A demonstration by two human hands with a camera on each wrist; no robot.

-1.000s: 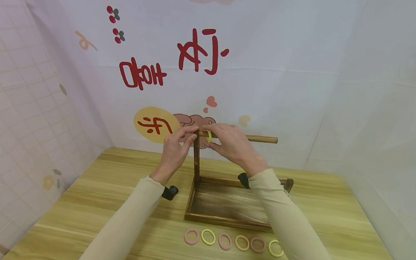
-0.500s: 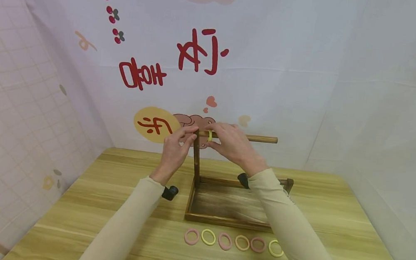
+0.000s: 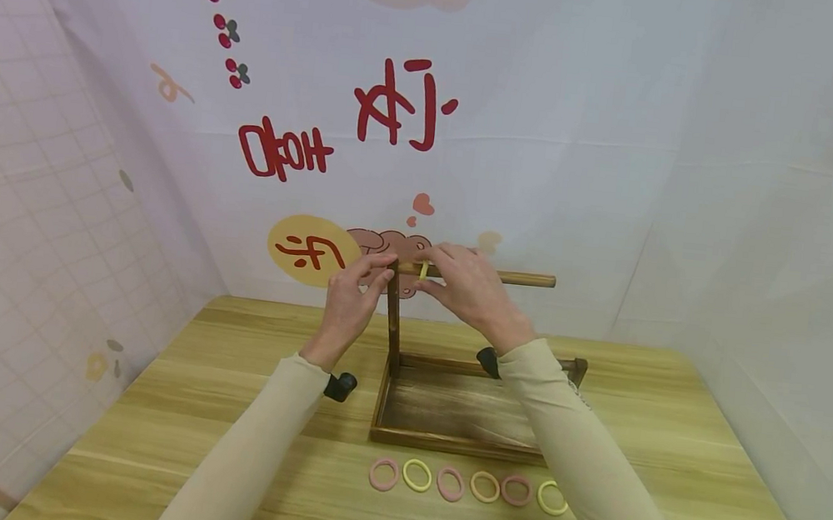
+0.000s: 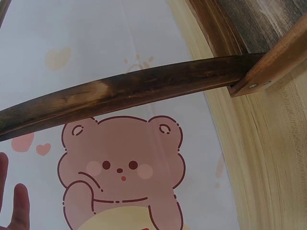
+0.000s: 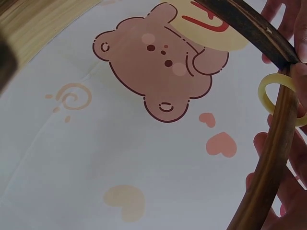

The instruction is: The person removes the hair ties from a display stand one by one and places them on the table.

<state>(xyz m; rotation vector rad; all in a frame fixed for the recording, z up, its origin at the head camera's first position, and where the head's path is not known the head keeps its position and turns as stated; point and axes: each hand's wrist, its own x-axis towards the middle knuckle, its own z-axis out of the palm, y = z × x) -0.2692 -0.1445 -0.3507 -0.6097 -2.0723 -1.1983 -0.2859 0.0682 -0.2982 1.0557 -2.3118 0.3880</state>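
Observation:
A dark wooden stand has an upright post and a horizontal bar reaching right from its top. Around the bar, near the post, hangs a yellow ring, also seen in the right wrist view as a yellow ring encircling the wood. My right hand pinches this ring between thumb and fingers. At the post's top corner, my left hand holds the stand with thumb and fingertips. Only a few fingertips show in the left wrist view.
The stand's tray-like base rests on the wooden table. In front of it lies a row of several rings, including a pink ring and a yellow ring. A printed cloth wall rises behind.
The yellow ring and my right fingers have shifted slightly right along the bar, away from the post. My left hand keeps its place at the corner.

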